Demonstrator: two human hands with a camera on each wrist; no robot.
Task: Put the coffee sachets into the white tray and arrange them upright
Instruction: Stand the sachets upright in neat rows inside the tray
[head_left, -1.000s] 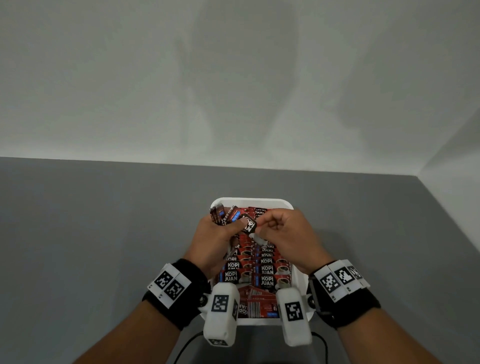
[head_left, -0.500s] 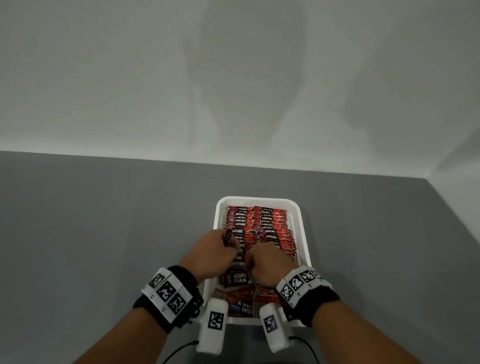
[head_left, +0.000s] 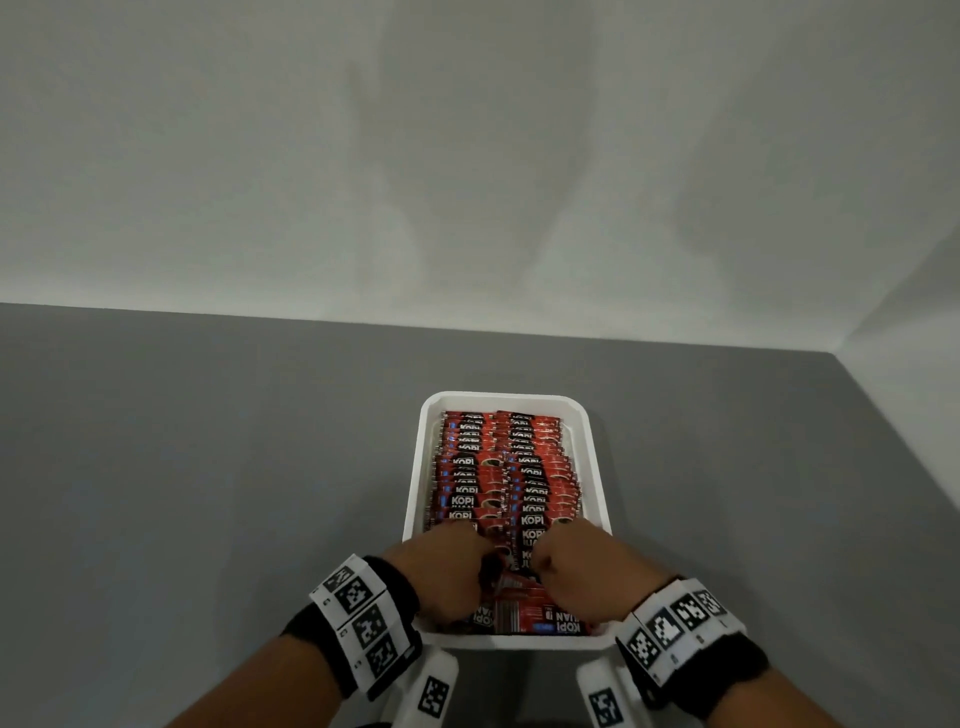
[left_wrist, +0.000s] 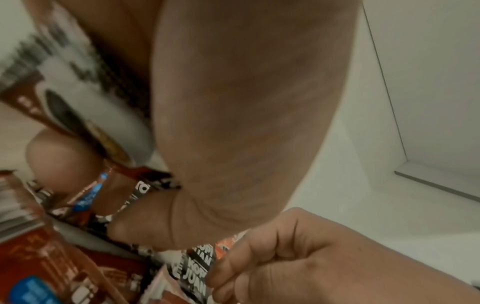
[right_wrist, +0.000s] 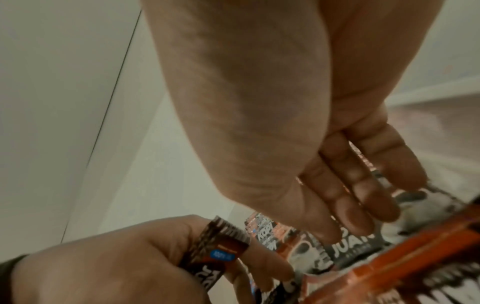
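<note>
The white tray (head_left: 415, 483) holds two rows of red coffee sachets (head_left: 498, 467) standing upright, with a few loose sachets (head_left: 524, 616) lying flat at its near end. Both hands are over that near end. My left hand (head_left: 447, 571) grips a small bundle of sachets (right_wrist: 215, 251) in curled fingers; the bundle is blurred in the left wrist view (left_wrist: 78, 92). My right hand (head_left: 576, 577) has thumb and fingertips (right_wrist: 361, 224) closed on the top of a sachet (right_wrist: 350, 244) in the nearest row.
The tray sits on a grey tabletop (head_left: 208, 493) that meets a white wall (head_left: 467, 182) behind and on the right. Wrist bands with black-and-white markers (head_left: 363, 618) and white camera housings (head_left: 431, 691) hang below both wrists, close to the tray's near rim.
Both hands have come back from the far end of the tray to its near end and dropped lower. The far rows of upright sachets are uncovered now.
</note>
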